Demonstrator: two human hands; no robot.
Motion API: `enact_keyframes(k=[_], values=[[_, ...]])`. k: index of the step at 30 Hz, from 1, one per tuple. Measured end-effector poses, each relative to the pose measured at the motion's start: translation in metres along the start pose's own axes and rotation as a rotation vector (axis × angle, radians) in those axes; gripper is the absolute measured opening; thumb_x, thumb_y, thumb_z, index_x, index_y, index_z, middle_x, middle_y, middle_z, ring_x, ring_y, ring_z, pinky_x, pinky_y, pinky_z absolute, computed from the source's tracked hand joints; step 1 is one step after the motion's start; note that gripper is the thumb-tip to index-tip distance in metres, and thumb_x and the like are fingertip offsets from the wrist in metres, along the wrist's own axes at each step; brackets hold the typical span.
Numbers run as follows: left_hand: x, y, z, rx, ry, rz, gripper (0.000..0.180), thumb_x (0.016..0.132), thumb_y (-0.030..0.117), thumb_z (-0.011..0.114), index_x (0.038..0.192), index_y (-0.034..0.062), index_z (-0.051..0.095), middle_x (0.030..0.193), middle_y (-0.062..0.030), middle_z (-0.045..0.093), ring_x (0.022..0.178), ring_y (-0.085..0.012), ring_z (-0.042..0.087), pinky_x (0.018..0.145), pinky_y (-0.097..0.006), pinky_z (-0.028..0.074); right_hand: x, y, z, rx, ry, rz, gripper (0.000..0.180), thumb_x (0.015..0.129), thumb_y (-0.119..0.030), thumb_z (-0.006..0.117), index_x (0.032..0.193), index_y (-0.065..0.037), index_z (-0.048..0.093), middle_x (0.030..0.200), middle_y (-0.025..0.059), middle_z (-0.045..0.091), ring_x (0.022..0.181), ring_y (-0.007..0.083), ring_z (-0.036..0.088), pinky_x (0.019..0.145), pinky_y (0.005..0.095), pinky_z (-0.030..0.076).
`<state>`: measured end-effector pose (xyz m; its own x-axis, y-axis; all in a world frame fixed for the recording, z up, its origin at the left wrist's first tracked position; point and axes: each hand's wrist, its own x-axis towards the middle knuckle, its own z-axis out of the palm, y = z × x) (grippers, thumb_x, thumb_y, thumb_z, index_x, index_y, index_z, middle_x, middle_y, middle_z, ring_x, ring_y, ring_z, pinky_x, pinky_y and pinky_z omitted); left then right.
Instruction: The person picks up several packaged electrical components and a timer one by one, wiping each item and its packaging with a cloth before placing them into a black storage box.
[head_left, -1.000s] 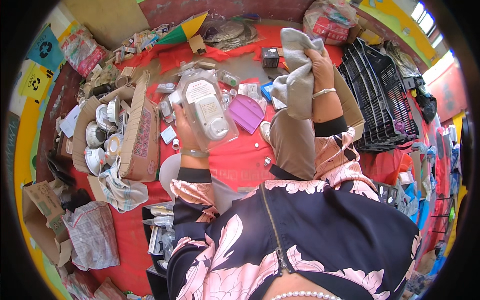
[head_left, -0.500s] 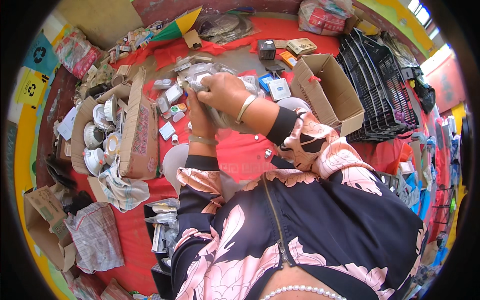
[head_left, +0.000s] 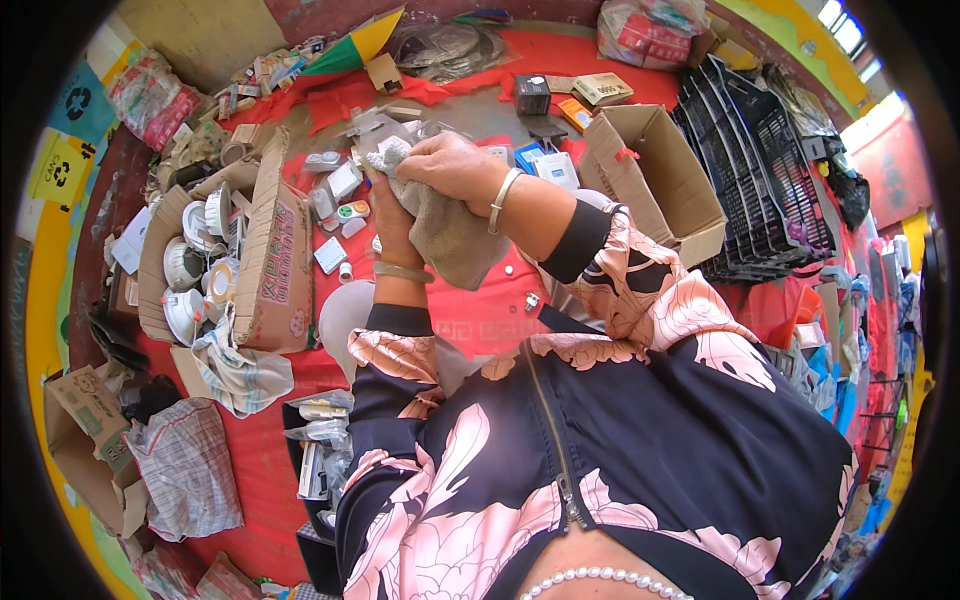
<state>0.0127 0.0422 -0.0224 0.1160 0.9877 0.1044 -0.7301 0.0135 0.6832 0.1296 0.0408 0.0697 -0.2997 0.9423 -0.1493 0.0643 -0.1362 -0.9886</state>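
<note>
Out in front of me, my right hand is closed on a grey cloth, which hangs down below the fingers. My left hand is up against the cloth's left side, its fingers mostly hidden behind it. Whatever the left hand grips under the cloth is covered. Just beyond the hands lie clear plastic bags. Close to my left hand are a white square switch, a round piece with coloured spots and a white square plate.
A cardboard box of round white lamps stands at the left. To the right are an open cardboard box and stacked black crates. Red cloth covers the floor. A checked bag sits at lower left.
The grey cloth, bunched and blurred before, now hangs loose beneath my right hand. My right hand has shifted slightly right, and the left has turned a little.
</note>
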Motion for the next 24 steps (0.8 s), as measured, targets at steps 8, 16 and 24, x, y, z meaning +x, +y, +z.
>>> enact_keyframes(k=[8,16,24], values=[[-0.017,0.019,0.024,0.048,0.141,0.149,0.063,0.092,0.057,0.032,0.126,0.0056,0.044,0.118,-0.0082,0.054,0.103,-0.0210,0.054,0.089,-0.034,0.043,-0.014,-0.007,0.006,-0.491,-0.074,-0.271,0.021,0.074,-0.018,0.054,0.071,0.002,0.061,0.058,0.0148,0.054,0.057,0.0161,0.051,0.058,0.0342,0.044],[-0.009,0.032,0.017,0.001,0.214,0.245,0.060,0.092,0.056,0.030,0.126,0.0074,0.043,0.117,-0.0063,0.052,0.105,-0.0222,0.052,0.091,-0.036,0.042,-0.032,-0.017,0.026,-1.044,-0.062,-0.312,0.022,0.073,-0.021,0.053,0.072,-0.002,0.065,0.068,0.0220,0.059,0.065,0.0353,0.060,0.065,0.0429,0.048],[-0.003,0.051,0.005,-0.212,0.250,0.343,0.063,0.086,0.059,0.034,0.128,0.0130,0.044,0.123,-0.0084,0.050,0.109,-0.0298,0.051,0.090,-0.045,0.044,-0.089,-0.090,-0.059,-1.092,0.320,-0.636,0.025,0.073,-0.029,0.055,0.070,-0.005,0.061,0.066,0.0180,0.059,0.064,0.0347,0.059,0.060,0.0446,0.047]])
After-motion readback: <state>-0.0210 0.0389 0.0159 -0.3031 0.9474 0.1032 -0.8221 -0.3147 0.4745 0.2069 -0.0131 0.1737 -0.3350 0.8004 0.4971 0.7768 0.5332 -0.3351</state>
